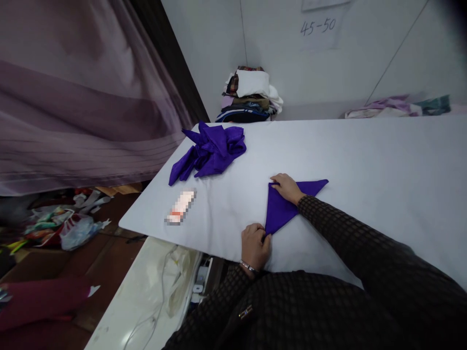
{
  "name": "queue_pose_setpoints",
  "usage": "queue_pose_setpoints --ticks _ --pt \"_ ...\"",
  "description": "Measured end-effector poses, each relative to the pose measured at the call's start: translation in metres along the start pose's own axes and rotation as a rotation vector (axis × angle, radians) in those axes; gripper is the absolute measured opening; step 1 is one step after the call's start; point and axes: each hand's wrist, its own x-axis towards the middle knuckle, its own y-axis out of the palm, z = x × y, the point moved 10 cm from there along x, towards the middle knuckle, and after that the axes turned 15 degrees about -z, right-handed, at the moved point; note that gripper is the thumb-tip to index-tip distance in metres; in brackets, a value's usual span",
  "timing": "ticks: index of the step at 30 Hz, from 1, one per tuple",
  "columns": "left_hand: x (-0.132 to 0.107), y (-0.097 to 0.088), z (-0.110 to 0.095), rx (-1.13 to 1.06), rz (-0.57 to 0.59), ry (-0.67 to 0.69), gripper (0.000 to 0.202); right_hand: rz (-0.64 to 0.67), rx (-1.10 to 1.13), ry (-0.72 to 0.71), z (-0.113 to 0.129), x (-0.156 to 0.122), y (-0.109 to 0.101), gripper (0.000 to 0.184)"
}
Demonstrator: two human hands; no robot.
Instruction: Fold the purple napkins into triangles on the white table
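Note:
A purple cloth [279, 214] lies on the white-covered table in front of me, folded into a triangle with one point reaching out to the right. My left hand [255, 245] is closed at its lower corner, pinching the fabric between thumb and fingers. Over the cloth's upper left corner is my right hand [287, 188], its fingertips gathered on the edge there. The right forearm passes above the right part of the triangle and hides some of it. Farther back on the left rests a crumpled heap of purple cloth [219, 148], apart from both hands.
A blurred-out oblong item [181, 206] lies left on the table [383, 160]. Behind the far edge are a stack of folded clothes [251, 95] and more fabric [397, 107]. A curtain [87, 107] hangs left, above plastic bags [78, 231]. A lower white surface [142, 287] sits near me.

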Motion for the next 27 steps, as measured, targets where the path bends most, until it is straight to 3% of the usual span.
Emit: queue_pose_setpoints --ticks 5,8,10,13,16,18,23,27 --pt "0.013 -0.015 -0.004 0.033 0.003 0.058 0.007 -0.019 0.011 0.000 0.001 0.002 0.000 0.028" --pt "0.036 -0.026 -0.028 -0.006 -0.083 0.168 0.018 -0.032 0.033 0.001 0.001 0.003 0.000 0.029" --pt "0.049 -0.014 -0.051 -0.035 -0.054 0.291 0.021 -0.041 0.056 0.014 0.000 0.003 0.000 0.030" --pt "0.059 0.026 -0.069 0.006 0.061 0.405 0.024 -0.044 0.095 0.048 -0.002 0.003 0.000 0.031" --pt "0.062 0.066 -0.057 0.149 0.158 0.364 0.043 -0.049 0.119 0.069 -0.004 0.004 0.000 0.034" --pt "0.060 0.084 -0.045 0.230 0.214 0.331 0.057 -0.055 0.125 0.078 -0.004 0.006 -0.001 0.035" --pt "0.054 0.093 -0.033 0.331 0.259 0.330 0.064 -0.114 0.151 0.023 0.007 0.003 -0.016 0.038" --pt "0.055 0.092 -0.035 0.348 0.266 0.334 0.063 -0.113 0.208 -0.149 0.033 -0.029 -0.038 0.044"
